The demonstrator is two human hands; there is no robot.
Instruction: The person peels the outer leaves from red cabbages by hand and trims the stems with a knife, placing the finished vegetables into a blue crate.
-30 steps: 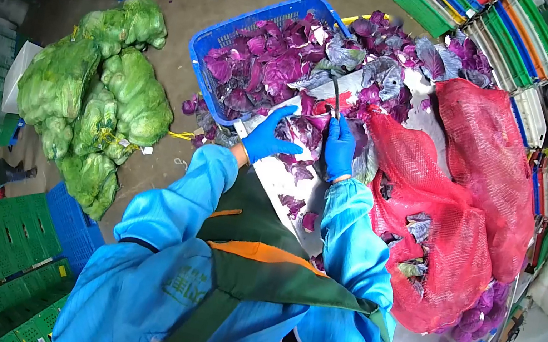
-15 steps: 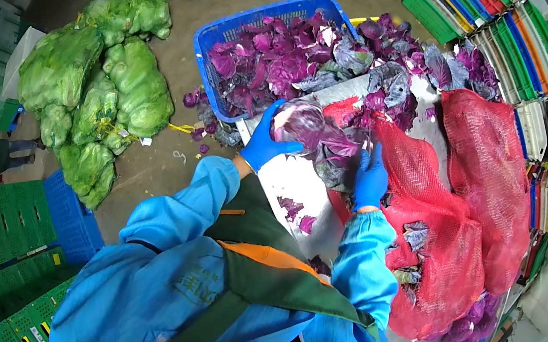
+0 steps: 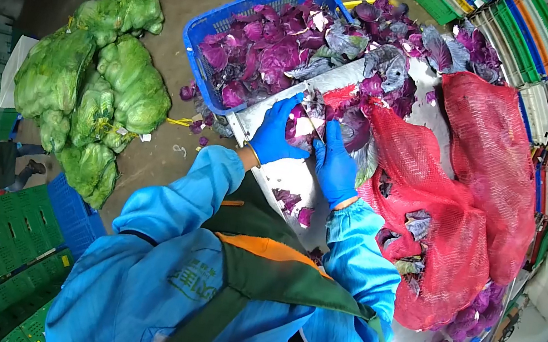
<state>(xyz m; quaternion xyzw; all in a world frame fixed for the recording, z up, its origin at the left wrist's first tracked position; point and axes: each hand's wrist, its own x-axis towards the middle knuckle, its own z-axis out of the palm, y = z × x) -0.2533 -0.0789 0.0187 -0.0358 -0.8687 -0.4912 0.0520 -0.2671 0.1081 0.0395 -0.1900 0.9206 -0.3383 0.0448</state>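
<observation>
My left hand [image 3: 276, 134], in a blue glove, grips a red cabbage [image 3: 303, 127] from its left side, over the metal table [image 3: 302, 177]. The cabbage's pale cut area faces up between my hands, and much of the head is hidden. In my gloved right hand [image 3: 335, 170] is a knife [image 3: 313, 127]; its thin blade lies against the cabbage, and its handle is covered by my fingers. Loose outer leaves [image 3: 354, 128] are just beyond my right hand. The open red mesh bag [image 3: 427, 211] lies to the right, with some leaves on it.
A blue basket [image 3: 192, 34] heaped with purple leaves stands beyond the table. Another full red mesh bag [image 3: 487, 178] lies at the right. Bags of green vegetables [image 3: 93, 83] sit on the floor at left. Green crates [image 3: 10, 228] and another person [image 3: 3, 165] are farther left.
My right hand has moved left, up to the cabbage, bringing the knife blade against it. My left hand has turned the cabbage so its pale cut area shows.
</observation>
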